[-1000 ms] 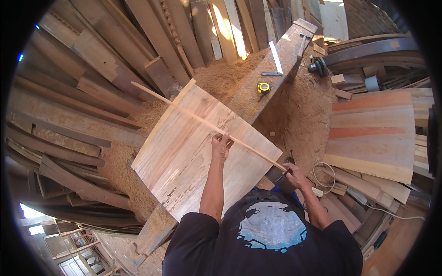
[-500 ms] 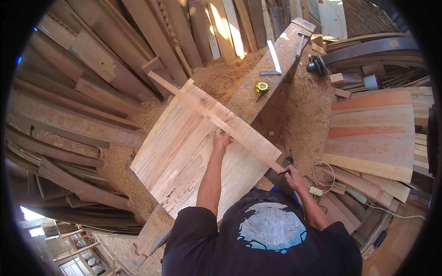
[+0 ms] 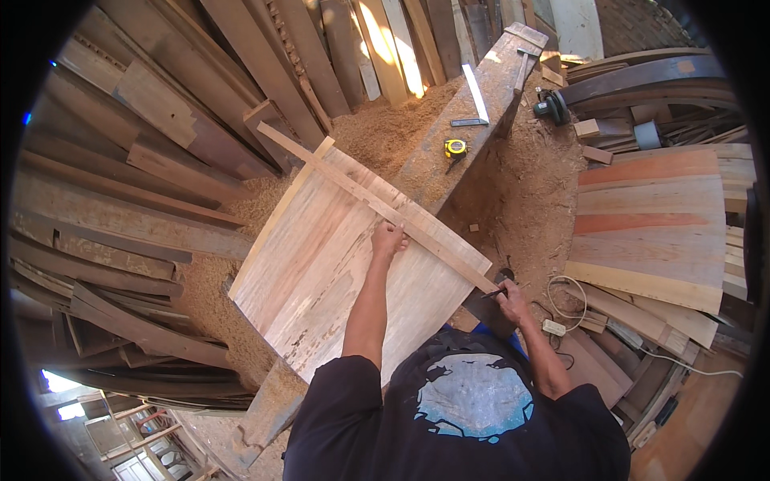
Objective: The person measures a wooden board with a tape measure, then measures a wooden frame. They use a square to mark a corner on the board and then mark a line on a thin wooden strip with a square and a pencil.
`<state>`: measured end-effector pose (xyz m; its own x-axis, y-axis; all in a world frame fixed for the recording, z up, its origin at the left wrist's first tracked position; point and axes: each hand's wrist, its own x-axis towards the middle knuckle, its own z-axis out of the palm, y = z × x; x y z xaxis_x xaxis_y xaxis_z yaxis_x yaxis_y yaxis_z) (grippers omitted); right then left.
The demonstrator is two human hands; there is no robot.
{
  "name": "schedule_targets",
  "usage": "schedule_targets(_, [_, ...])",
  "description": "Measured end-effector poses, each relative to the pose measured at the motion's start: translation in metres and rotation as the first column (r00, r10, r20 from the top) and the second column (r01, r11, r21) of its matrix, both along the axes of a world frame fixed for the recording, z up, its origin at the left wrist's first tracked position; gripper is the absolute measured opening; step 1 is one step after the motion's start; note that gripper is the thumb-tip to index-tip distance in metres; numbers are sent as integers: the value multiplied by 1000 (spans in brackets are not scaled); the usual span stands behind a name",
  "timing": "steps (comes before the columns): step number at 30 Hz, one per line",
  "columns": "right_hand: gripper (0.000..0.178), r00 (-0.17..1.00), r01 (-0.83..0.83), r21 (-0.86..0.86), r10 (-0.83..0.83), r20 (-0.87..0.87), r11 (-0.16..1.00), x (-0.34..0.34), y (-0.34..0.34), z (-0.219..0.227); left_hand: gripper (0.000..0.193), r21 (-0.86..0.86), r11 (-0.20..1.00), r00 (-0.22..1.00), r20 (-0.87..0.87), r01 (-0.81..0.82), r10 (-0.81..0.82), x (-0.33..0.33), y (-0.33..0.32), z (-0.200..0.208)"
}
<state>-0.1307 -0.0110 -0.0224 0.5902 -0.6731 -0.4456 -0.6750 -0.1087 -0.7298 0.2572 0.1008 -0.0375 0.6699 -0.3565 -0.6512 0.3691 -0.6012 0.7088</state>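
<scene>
A wide panel of joined boards [image 3: 321, 264] with a curved far edge lies in front of me. Across it runs a long, thin wooden strip [image 3: 433, 242], its upper-left end jutting past the panel. My left hand [image 3: 388, 240] is closed, its bent fingers at the strip's near edge around mid-length; its fingertips are partly hidden. At the strip's lower-right end, my right hand [image 3: 510, 301] grips a thin dark pencil [image 3: 492, 294], its tip pointing left by the panel's corner.
A sawdust-covered bench beam [image 3: 433, 172] carries a yellow tape measure [image 3: 455, 149], a try square [image 3: 476, 100] and a hammer [image 3: 523, 68]. A green power tool [image 3: 551, 107] sits beyond. Another panel [image 3: 646, 216] lies at right, near a white cord [image 3: 586, 301]. Planks [image 3: 172, 164] lean at left.
My left hand's fingers have shifted slightly at the strip's edge. The strip's lower-right end and my right hand with the pencil have moved a little farther away.
</scene>
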Motion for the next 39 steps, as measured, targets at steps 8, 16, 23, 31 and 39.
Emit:
schedule_targets(8, [15, 998, -15, 112, 9, 56, 994, 4, -6, 12, 22, -29, 999, 998, 33, -45, 46, -6, 0, 5])
schedule_targets(16, [12, 998, -34, 94, 29, 48, 995, 4, -8, 18, 22, -38, 998, 998, 25, -56, 57, -7, -2, 0])
schedule_targets(23, [14, 998, -43, 73, 39, 52, 996, 8, -7, 25, 22, -14, 998, 998, 26, -54, 54, -5, 2, -1])
schedule_targets(31, [16, 998, -8, 155, -2, 63, 988, -3, -9, -3, 22, 3, 999, 999, 26, -44, 44, -7, -2, 1])
schedule_targets(39, [16, 998, -20, 131, 12, 62, 991, -4, -9, -1, 21, -6, 998, 998, 41, -56, 56, -8, 1, 1])
